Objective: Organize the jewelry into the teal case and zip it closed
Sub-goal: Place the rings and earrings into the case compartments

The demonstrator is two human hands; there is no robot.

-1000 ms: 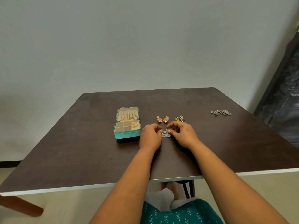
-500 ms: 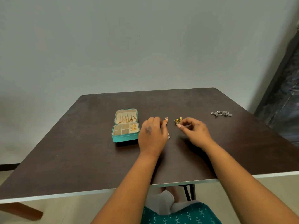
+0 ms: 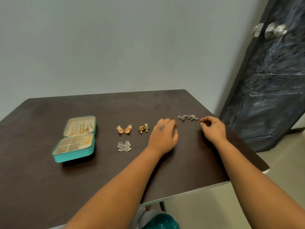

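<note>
Four jewelry clusters on a dark table

Two hands hover with loosely curled, empty fingers: left hand (image 3: 163, 136) and right hand (image 3: 213, 129) flank the knobbly silver chain (image 3: 187, 117). Teal case (image 3: 75, 139) lies open at left, beige-lined; copper earrings (image 3: 124, 129), green-gold earrings (image 3: 144, 128) and silver earrings (image 3: 124, 146) sit between.

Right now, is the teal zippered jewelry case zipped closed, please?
No, the teal zippered jewelry case lies open on the dark table, its compartments showing.
</note>
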